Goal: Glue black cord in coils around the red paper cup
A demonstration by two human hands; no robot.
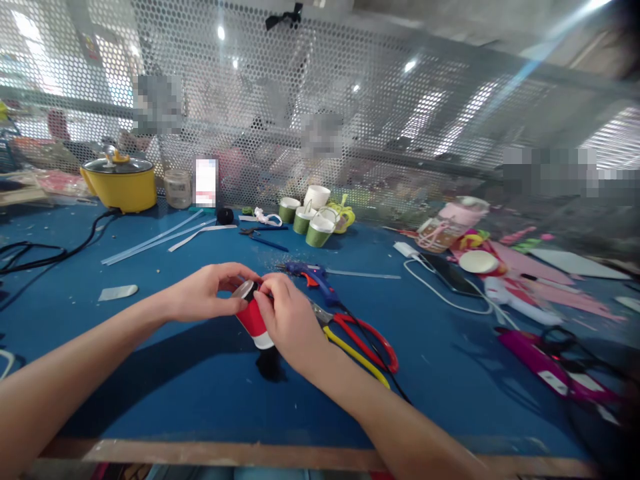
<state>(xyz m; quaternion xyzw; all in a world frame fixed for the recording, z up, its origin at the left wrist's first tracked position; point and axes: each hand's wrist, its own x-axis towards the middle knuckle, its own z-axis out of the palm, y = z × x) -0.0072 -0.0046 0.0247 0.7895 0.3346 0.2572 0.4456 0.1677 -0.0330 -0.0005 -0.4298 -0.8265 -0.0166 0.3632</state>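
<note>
Between my two hands, just above the blue tabletop, a small paper cup [253, 319] is tilted; its side is red, with a black band near one end and white at the other. My left hand [213, 292] curls around the black-banded end, thumb along its edge. From the other side my right hand [285, 313] pinches the cup, thumb and fingers on the black band. Part of the cup hides behind the right fingers. A small black piece [271, 365] lies below it. Beside my right hand are scissors [367, 340] with red and yellow handles and a blue glue gun [315, 277].
Several green-and-white cups [320, 227] stand at the back, near blue-handled pliers [265, 237]. A yellow pot [125, 187], a glass jar [177, 189] and a lit phone [205, 181] line the rear left. At right lie a dark phone [450, 273], cables and a magenta power strip [555, 367].
</note>
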